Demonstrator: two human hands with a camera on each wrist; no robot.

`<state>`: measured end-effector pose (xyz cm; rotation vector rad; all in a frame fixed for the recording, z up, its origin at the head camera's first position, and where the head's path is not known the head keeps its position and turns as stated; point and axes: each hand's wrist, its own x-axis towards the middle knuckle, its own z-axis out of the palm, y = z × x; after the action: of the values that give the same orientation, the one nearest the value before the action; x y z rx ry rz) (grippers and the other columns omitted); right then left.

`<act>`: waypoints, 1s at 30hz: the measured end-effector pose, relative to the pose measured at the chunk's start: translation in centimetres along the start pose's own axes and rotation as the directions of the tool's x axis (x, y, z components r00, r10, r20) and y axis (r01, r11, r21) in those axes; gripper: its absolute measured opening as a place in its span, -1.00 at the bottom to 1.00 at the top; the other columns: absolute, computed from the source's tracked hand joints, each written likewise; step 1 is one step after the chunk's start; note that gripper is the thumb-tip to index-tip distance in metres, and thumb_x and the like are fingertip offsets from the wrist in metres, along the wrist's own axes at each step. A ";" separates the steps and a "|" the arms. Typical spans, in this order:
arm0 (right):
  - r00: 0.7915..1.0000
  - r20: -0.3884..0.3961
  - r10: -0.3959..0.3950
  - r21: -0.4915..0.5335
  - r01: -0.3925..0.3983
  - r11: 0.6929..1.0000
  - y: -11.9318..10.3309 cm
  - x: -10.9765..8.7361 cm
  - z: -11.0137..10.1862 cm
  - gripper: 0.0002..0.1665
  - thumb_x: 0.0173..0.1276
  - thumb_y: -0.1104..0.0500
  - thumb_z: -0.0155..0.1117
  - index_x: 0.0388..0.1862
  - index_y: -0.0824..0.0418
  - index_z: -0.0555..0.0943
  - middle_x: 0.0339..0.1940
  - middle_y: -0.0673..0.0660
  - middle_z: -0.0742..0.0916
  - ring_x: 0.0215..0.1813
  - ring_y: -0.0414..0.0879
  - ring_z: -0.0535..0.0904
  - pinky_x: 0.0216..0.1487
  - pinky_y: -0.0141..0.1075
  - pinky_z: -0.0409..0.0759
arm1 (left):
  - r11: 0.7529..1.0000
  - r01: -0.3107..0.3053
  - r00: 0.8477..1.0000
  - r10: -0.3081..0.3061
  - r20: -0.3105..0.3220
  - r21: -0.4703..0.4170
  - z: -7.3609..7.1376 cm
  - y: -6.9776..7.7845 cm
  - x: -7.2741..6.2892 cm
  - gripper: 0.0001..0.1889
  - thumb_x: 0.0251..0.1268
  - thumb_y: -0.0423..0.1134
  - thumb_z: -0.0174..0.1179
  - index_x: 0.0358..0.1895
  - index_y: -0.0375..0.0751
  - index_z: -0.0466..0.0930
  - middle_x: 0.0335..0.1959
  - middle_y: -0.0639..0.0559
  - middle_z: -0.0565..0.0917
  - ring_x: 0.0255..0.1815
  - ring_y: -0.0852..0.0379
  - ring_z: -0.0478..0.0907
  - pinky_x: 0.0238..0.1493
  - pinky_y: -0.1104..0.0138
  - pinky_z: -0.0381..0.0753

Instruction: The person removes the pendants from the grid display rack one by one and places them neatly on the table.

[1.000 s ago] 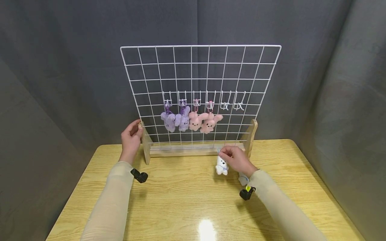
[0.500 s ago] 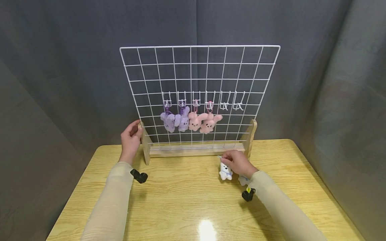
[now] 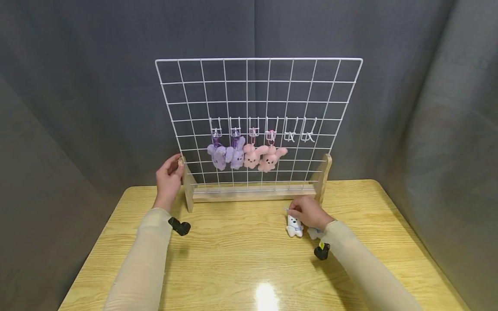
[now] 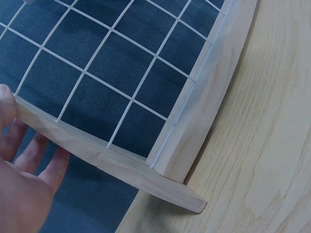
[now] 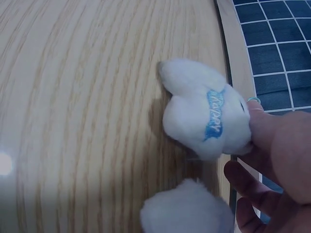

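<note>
My left hand [image 3: 168,183] holds the wooden side post [image 4: 102,158] of a white wire grid rack [image 3: 258,102], thumb on one face and fingers behind. At the rack's right foot, my right hand [image 3: 310,213] pinches a small white plush keychain [image 3: 294,226] near its head and light blue loop. In the right wrist view this plush wears a blue ribbon with lettering [image 5: 215,114] and is close over the tabletop. A second white plush [image 5: 187,211] lies beside it, partly hidden under my right wrist in the head view.
Two purple plush keychains [image 3: 218,157] and two pink plush keychains [image 3: 268,160] hang from hooks on the grid. To their right, two bare hooks [image 3: 308,137] project forward. The rack stands on a wooden table [image 3: 233,250], with a grey curtain [image 3: 303,30] behind.
The right hand has brought the white plush down and slightly to the right, closer to the tabletop and the second white plush. The left hand keeps its place on the post.
</note>
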<state>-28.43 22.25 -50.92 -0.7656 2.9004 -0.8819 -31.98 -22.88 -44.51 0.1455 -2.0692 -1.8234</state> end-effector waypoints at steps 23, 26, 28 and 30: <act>0.992 0.121 -0.022 -0.034 0.026 0.999 -0.2 -0.1 0.0 -0.83 0.51 0.20 0.38 -0.36 0.13 0.74 -0.51 -0.10 0.67 -0.49 -0.25 0.46 -0.38 -0.33 0.48 | 1.000 -0.012 1.000 0.012 -0.007 0.003 0.0 -0.2 0.1 -0.59 0.62 -0.32 0.15 0.44 -0.07 0.56 0.31 -0.19 0.62 0.08 0.22 0.60 -0.11 0.47 0.57; 0.992 0.127 -0.013 -0.042 0.019 0.999 -0.4 -0.1 -0.2 -0.83 0.51 0.20 0.38 -0.35 0.13 0.74 -0.50 -0.10 0.67 -0.48 -0.24 0.46 -0.37 -0.32 0.48 | 1.000 -0.016 1.000 0.016 -0.004 0.001 0.1 -0.2 0.1 -0.59 0.62 -0.33 0.15 0.44 -0.09 0.56 0.30 -0.20 0.62 0.08 0.20 0.60 -0.12 0.46 0.58; 0.991 0.131 -0.002 -0.049 0.008 0.999 -0.5 -0.1 -0.2 -0.84 0.51 0.20 0.38 -0.34 0.13 0.75 -0.48 -0.09 0.68 -0.46 -0.24 0.47 -0.34 -0.30 0.50 | 1.000 -0.014 1.000 0.014 -0.002 0.002 0.1 -0.1 0.1 -0.58 0.62 -0.33 0.14 0.44 -0.08 0.55 0.30 -0.20 0.62 0.09 0.19 0.60 -0.11 0.45 0.58; 0.991 0.133 0.009 -0.058 -0.001 0.998 -0.6 -0.1 -0.3 -0.86 0.51 0.20 0.38 -0.31 0.13 0.76 -0.45 -0.08 0.71 -0.43 -0.24 0.50 -0.29 -0.27 0.53 | 1.000 -0.013 1.000 0.013 -0.002 0.004 0.1 -0.1 0.1 -0.58 0.63 -0.32 0.14 0.45 -0.07 0.55 0.31 -0.20 0.62 0.10 0.19 0.60 -0.11 0.45 0.58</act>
<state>-28.12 22.01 -50.38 -0.7886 2.8209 -0.7194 -32.08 -22.84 -44.59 0.1355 -2.0678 -1.8107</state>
